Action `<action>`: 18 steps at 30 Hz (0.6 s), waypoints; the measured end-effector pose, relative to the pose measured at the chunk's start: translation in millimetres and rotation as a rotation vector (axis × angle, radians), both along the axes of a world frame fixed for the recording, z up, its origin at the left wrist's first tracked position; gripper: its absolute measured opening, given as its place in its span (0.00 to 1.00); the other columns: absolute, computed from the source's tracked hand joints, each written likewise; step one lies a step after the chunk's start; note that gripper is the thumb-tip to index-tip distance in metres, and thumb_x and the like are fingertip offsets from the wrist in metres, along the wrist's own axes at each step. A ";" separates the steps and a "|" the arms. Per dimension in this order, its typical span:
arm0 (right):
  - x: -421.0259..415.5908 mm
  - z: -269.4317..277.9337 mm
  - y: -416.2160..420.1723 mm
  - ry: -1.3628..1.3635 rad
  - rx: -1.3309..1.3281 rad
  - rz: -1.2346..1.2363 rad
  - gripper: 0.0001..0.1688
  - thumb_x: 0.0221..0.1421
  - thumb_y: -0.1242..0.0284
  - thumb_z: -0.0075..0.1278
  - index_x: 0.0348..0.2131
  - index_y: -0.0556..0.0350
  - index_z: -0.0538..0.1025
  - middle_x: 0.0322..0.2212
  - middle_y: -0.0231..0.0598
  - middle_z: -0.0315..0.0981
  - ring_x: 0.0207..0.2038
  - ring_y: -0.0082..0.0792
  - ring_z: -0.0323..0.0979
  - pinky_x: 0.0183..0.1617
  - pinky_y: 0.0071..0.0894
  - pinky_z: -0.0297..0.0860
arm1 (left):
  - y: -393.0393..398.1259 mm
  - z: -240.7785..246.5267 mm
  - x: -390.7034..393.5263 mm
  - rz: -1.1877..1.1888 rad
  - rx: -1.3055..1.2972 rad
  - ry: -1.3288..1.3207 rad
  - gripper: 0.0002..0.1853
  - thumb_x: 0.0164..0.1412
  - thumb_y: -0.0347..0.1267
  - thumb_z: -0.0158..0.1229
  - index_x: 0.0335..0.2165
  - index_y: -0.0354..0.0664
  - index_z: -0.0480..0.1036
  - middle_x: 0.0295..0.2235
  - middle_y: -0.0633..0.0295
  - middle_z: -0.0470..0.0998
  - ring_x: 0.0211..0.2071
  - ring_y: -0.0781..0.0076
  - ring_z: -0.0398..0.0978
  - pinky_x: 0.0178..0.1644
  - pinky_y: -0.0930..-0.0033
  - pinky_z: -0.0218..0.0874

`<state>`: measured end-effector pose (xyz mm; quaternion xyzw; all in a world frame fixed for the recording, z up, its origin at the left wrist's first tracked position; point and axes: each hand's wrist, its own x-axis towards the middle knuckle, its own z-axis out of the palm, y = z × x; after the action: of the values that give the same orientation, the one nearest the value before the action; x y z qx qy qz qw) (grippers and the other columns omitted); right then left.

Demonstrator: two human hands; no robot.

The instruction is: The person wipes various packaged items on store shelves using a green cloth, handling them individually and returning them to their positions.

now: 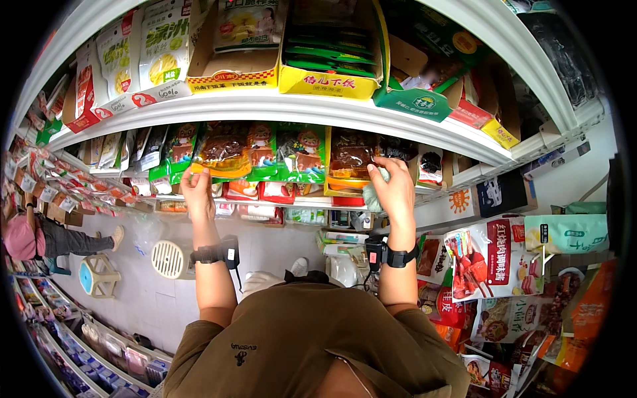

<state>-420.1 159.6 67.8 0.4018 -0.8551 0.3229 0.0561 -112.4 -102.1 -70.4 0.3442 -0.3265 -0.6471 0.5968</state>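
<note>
My left hand (200, 195) pinches the lower left corner of a shiny brown food packet (225, 147) with a yellow edge. The packet overlaps green packets (302, 154) with a cartoon figure, standing on the middle shelf. My right hand (398, 191) holds a pale green cloth (375, 193) in its palm. Its thumb and fingertips are at the right side of another brown packet (351, 154), which sits in a yellow box. A white packet with a dark picture (430, 164) stands just right of this hand.
Above runs a white shelf edge (249, 107) with open boxes (328, 85) of packets. Hanging seasoning packets (497, 258) crowd my right side. A beige plastic stool (169, 258) and a blue-topped stool (99, 276) stand on the floor. Another person (64, 236) is at the far left.
</note>
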 end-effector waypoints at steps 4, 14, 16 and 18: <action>26.3 -3.6 -10.1 -0.572 -0.150 0.313 0.13 0.55 0.69 0.52 0.38 0.57 0.77 0.31 0.36 0.78 0.38 0.26 0.74 0.43 0.27 0.68 | 11.3 15.9 0.4 -0.259 0.127 0.059 0.25 0.55 0.18 0.53 0.51 0.40 0.59 0.39 0.61 0.72 0.34 0.82 0.72 0.37 0.83 0.68; 118.2 -59.3 -81.3 -1.557 0.053 0.754 0.36 0.60 0.48 0.39 0.55 0.56 0.63 0.44 0.37 0.73 0.46 0.25 0.68 0.51 0.26 0.63 | 54.5 35.3 39.0 -0.661 0.139 0.299 0.30 0.54 0.19 0.53 0.56 0.38 0.56 0.47 0.59 0.69 0.42 0.74 0.71 0.41 0.79 0.68; 138.1 -63.8 -95.7 -1.669 -0.036 0.622 0.34 0.58 0.52 0.44 0.55 0.56 0.63 0.50 0.38 0.67 0.48 0.27 0.66 0.51 0.27 0.63 | 63.5 36.3 45.4 -0.710 0.145 0.249 0.34 0.52 0.19 0.54 0.57 0.38 0.53 0.49 0.59 0.67 0.48 0.70 0.68 0.47 0.74 0.66; 149.7 -65.5 -98.3 -1.481 -0.026 0.525 0.32 0.57 0.59 0.48 0.55 0.58 0.63 0.51 0.38 0.65 0.49 0.27 0.64 0.52 0.27 0.61 | 76.2 41.2 43.3 -0.749 0.122 0.155 0.37 0.51 0.18 0.55 0.59 0.39 0.51 0.52 0.59 0.65 0.51 0.68 0.66 0.52 0.70 0.62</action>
<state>-270.4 61.3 2.2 0.2701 -0.5431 0.5192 -0.6021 -69.1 -25.8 -29.2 0.1862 -0.3444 -0.8625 0.3206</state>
